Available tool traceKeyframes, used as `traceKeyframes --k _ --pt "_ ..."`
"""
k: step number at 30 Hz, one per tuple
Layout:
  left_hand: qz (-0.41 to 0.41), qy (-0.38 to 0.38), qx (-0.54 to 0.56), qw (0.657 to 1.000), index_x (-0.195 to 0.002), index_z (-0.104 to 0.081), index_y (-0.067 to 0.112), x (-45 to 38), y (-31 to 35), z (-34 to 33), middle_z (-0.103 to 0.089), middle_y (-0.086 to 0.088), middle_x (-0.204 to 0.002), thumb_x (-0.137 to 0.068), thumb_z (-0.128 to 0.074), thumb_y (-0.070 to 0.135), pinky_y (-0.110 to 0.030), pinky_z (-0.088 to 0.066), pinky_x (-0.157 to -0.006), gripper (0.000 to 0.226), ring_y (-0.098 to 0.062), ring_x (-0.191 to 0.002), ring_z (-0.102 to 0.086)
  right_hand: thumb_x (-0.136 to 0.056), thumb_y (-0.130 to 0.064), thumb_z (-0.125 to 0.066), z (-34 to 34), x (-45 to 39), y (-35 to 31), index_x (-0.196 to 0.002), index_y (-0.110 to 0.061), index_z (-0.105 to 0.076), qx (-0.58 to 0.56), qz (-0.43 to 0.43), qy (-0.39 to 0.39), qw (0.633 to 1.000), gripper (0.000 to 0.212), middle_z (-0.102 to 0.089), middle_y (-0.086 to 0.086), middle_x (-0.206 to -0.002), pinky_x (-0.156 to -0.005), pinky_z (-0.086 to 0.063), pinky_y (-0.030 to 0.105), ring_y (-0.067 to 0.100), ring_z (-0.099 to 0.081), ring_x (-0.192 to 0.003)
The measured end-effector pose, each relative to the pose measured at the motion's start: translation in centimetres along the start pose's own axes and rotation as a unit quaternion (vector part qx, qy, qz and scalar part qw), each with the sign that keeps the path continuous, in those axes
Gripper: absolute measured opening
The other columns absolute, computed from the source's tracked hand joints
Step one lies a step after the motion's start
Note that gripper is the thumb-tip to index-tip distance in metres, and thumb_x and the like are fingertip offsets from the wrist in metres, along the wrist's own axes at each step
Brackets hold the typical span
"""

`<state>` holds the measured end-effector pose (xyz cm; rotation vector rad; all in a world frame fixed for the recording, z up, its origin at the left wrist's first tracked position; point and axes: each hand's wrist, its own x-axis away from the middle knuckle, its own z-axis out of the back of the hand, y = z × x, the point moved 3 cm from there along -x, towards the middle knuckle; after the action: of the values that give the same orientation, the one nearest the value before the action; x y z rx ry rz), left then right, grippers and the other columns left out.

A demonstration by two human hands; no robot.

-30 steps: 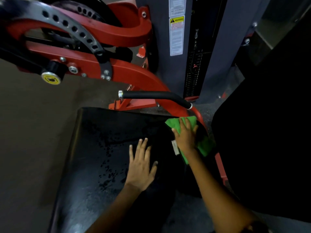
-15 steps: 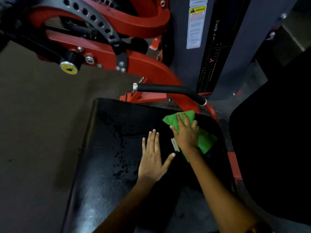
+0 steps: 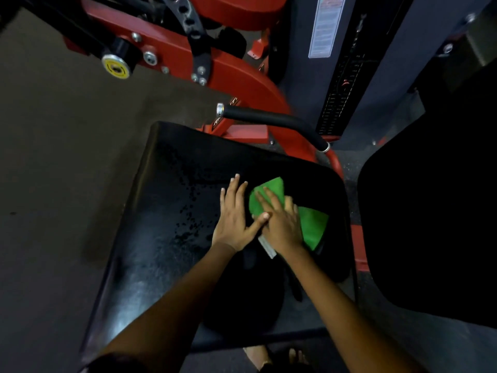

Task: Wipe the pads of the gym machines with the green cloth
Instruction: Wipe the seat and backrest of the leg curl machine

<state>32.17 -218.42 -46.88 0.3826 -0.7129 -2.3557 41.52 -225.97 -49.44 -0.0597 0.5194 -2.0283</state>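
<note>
The green cloth (image 3: pixel 312 227) is pressed flat on the right part of the black seat pad (image 3: pixel 172 238) by the right hand (image 3: pixel 281 224), whose grip is open, the fingers lying straight across the cloth rather than curled round it. The left hand (image 3: pixel 234 219) is laid just beside it on the bare pad, its grip also open, its thumb touching the right hand. A white tag (image 3: pixel 267 247) is seen at the cloth's near edge.

Droplets (image 3: pixel 188 211) are scattered over the pad to the left of the hands, so that area is judged not yet wiped. The stroke would best be carried leftward through them in overlapping passes, with even palm pressure and the cloth kept spread flat. The far edge, below the black handle (image 3: pixel 271 121), should be included, as should the dark pad (image 3: pixel 430 211) to the right.
</note>
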Motion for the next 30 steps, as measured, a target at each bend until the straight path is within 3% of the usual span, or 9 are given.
traceKeyframes --k 3,6,9,13,16,21,24,28,30 --pt "0.023 0.018 0.130 0.991 -0.145 -0.023 0.007 0.4 0.1 0.8 -0.004 -0.004 -0.157 -0.082 -0.034 0.076 -0.009 -0.009 -0.111 0.095 0.003 -0.140 -0.007 -0.081 -0.047 -0.046 1.0 4.6 1.4 -0.124 -0.024 -0.059 0.028 0.115 -0.020 0.993 0.051 -0.056 -0.004 -0.133 -0.070 -0.052 0.037 0.028 -0.054 -0.087" --pt "0.027 0.002 0.176 0.984 -0.142 -0.027 0.007 -0.1 0.3 1.8 -0.006 0.000 -0.155 -0.081 -0.037 0.075 0.006 -0.012 -0.098 0.092 0.024 -0.127 -0.007 -0.081 -0.050 -0.048 1.6 3.5 3.6 -0.126 -0.025 -0.060 0.050 0.038 0.018 0.998 0.052 -0.059 0.000 -0.129 -0.068 -0.051 0.040 0.032 -0.057 -0.084" --pt "0.031 -0.001 0.166 0.986 -0.140 -0.031 0.010 0.0 -0.1 2.5 -0.005 0.003 -0.156 -0.077 -0.030 0.082 0.004 -0.014 -0.098 0.096 0.014 -0.130 -0.011 -0.076 -0.044 -0.063 0.6 1.7 1.4 -0.121 -0.021 -0.064 0.036 -0.075 0.032 0.996 0.051 -0.060 0.003 -0.127 -0.070 -0.050 0.043 0.037 -0.057 -0.084" --pt "0.056 0.022 0.137 0.989 -0.139 -0.034 0.010 1.3 -1.8 3.7 -0.008 0.003 -0.157 -0.078 -0.025 0.082 -0.021 -0.024 -0.107 0.095 -0.001 -0.135 -0.020 -0.083 -0.053 -0.041 0.5 5.8 -2.2 -0.131 -0.026 -0.054 0.044 0.096 0.009 0.994 0.057 -0.051 -0.004 -0.138 -0.074 -0.050 0.038 0.027 -0.047 -0.094" --pt "0.049 0.017 0.098 0.994 -0.140 -0.034 0.007 2.4 -2.6 4.8 -0.010 0.004 -0.156 -0.082 -0.022 0.079 -0.030 -0.028 -0.110 0.093 -0.007 -0.137 -0.024 -0.084 -0.055 -0.036 1.1 8.8 0.1 -0.139 -0.032 -0.042 0.065 0.193 -0.011 0.979 0.060 -0.044 -0.008 -0.142 -0.078 -0.051 0.039 0.025 -0.046 -0.099" --pt "0.044 0.046 0.040 0.997 -0.137 -0.038 0.004 4.0 -4.4 6.9 -0.014 -0.002 -0.156 -0.086 -0.021 0.073 -0.022 -0.021 -0.112 0.088 -0.004 -0.137 -0.021 -0.082 -0.052 -0.042 0.7 5.1 -0.6 -0.128 -0.025 -0.059 0.042 -0.030 0.019 0.999 0.056 -0.056 0.000 -0.132 -0.070 -0.050 0.042 0.033 -0.056 -0.087" --pt "0.067 0.076 0.045 0.994 -0.135 -0.039 0.001 4.6 -4.8 7.9 -0.019 -0.006 -0.154 -0.090 -0.030 0.057 -0.004 -0.016 -0.105 0.072 0.009 -0.130 -0.021 -0.082 -0.054 -0.035 0.2 4.9 -5.3 -0.130 -0.026 -0.057 0.058 0.023 0.022 0.998 0.059 -0.055 -0.001 -0.135 -0.072 -0.050 0.040 0.031 -0.055 -0.088" --pt "0.049 0.036 -0.197 0.978 -0.130 -0.051 0.001 6.1 -5.7 7.8 -0.040 -0.015 -0.146 -0.094 -0.030 0.044 -0.038 -0.014 -0.114 0.060 -0.028 -0.136 -0.036 -0.084 -0.055 -0.035 0.3 9.5 -5.0 -0.139 -0.031 -0.042 0.062 0.188 -0.013 0.980 0.061 -0.046 -0.006 -0.143 -0.077 -0.051 0.038 0.026 -0.047 -0.097" --pt "0.050 -0.008 -0.265 0.963 -0.134 -0.050 0.003 6.7 -6.6 7.9 -0.041 -0.015 -0.145 -0.093 -0.027 0.043 -0.047 -0.015 -0.112 0.061 -0.030 -0.136 -0.037 -0.085 -0.055 -0.036 0.6 9.7 -3.2 -0.139 -0.030 -0.042 0.064 0.174 -0.007 0.983 0.059 -0.047 -0.005 -0.142 -0.075 -0.052 0.040 0.028 -0.049 -0.097"
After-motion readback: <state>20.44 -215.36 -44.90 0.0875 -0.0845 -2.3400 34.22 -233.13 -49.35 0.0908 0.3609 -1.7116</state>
